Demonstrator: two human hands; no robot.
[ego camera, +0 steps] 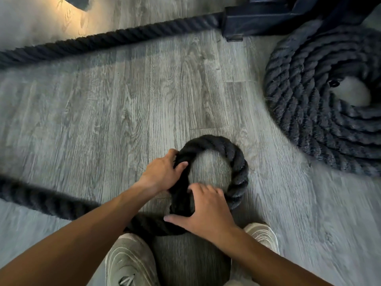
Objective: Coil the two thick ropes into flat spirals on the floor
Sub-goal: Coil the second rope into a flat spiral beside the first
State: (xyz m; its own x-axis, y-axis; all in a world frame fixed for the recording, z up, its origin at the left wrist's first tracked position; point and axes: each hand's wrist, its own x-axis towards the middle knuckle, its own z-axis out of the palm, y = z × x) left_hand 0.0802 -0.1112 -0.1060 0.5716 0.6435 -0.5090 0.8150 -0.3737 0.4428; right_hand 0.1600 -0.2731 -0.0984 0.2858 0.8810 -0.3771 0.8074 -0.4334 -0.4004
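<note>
A thick black rope (237, 162) forms one small loop on the grey wood floor in front of my feet. My left hand (162, 172) grips the loop's left side, fingers curled over the rope. My right hand (206, 207) presses down where the rope end crosses the loop's bottom, fingers spread over it and thumb stretched out to the left. The rope's free length runs off to the left edge and returns across the top of the view. A second black rope (309, 112) lies coiled in a flat spiral at the right.
A black metal frame base (268, 19) stands at the top right, where the long rope run meets it. My two pale shoes (127, 263) are planted just behind the loop. Bare floor lies between the loop and the far rope run.
</note>
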